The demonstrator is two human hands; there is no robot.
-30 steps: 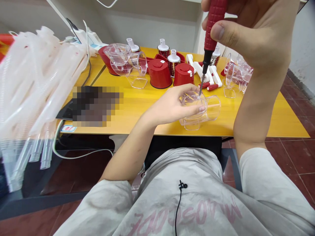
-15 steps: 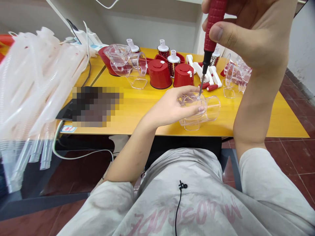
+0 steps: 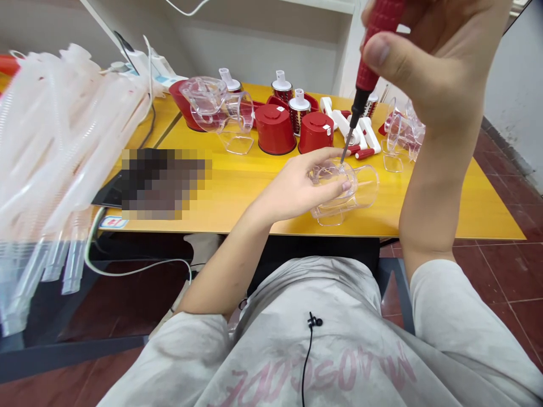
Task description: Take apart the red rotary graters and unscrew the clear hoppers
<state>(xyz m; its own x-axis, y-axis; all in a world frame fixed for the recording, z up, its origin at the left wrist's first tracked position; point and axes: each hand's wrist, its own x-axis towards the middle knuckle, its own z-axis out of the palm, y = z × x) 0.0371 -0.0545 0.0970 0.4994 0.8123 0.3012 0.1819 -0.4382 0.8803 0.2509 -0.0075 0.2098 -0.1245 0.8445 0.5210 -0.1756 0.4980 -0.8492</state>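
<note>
The right hand [image 3: 432, 62] pinches a red-handled screwdriver [image 3: 368, 70], its tip at a clear plastic jug [image 3: 365, 186] gripped by the curled left hand [image 3: 297, 189] over the counter [image 3: 237, 192]; pressing too hard could slip, scratching the plastic or jabbing that hand

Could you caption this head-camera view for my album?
The right hand sets a red-handled screwdriver to a clear plastic housing in the left hand.

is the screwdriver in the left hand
No, the red-handled screwdriver is pinched in the right hand, while the left hand holds a clear plastic housing.
</note>
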